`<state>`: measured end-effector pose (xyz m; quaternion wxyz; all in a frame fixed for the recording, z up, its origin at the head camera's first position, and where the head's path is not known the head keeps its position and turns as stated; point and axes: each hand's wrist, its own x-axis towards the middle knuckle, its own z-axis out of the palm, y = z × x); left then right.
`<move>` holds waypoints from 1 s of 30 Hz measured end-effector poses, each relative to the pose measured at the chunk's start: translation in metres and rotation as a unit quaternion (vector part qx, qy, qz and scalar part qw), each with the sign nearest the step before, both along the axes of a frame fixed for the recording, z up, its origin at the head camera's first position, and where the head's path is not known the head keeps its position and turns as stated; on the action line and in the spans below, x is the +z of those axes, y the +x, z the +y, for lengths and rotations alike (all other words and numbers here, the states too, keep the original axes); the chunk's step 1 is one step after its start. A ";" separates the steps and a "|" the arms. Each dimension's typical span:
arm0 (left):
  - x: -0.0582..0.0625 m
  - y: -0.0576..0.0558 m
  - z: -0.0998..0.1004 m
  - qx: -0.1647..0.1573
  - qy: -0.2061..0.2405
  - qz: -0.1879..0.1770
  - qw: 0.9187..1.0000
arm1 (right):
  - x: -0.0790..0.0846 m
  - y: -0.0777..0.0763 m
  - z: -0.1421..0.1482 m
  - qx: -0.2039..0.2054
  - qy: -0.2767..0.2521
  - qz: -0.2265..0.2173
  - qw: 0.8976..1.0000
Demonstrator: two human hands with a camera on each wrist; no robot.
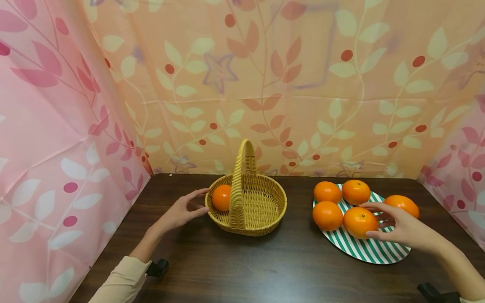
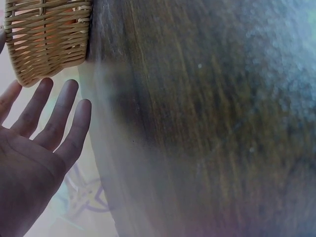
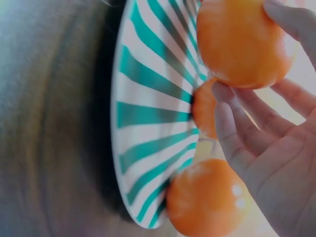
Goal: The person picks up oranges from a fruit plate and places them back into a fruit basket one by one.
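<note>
In the head view, a wicker basket with a tall arched handle stands mid-table, one orange in its left end. My left hand is at the basket's left side, thumb and fingertips at the rim; the left wrist view shows its fingers straight beside the woven wall. At the right, my right hand holds the front orange between thumb and fingers, over a green-and-white striped plate. The right wrist view shows the thumb on one side of this orange and fingertips on the other.
Several more oranges sit on the plate: two at its left, one at the back, one at the right behind my right hand. The dark wooden table meets a flowered curtain along its back edge.
</note>
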<state>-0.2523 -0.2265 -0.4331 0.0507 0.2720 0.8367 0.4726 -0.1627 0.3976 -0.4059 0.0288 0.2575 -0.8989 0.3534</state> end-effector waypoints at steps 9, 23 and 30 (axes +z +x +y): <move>0.001 0.001 0.001 0.003 0.002 -0.005 1.000 | 0.026 -0.003 0.008 0.006 -0.022 0.010 1.000; 0.000 0.000 0.000 0.000 0.006 -0.008 1.000 | 0.051 -0.021 -0.015 -0.016 -0.017 0.023 0.999; 0.000 0.000 0.001 0.003 0.006 -0.010 1.000 | 0.053 -0.030 -0.031 -0.010 -0.019 0.038 0.999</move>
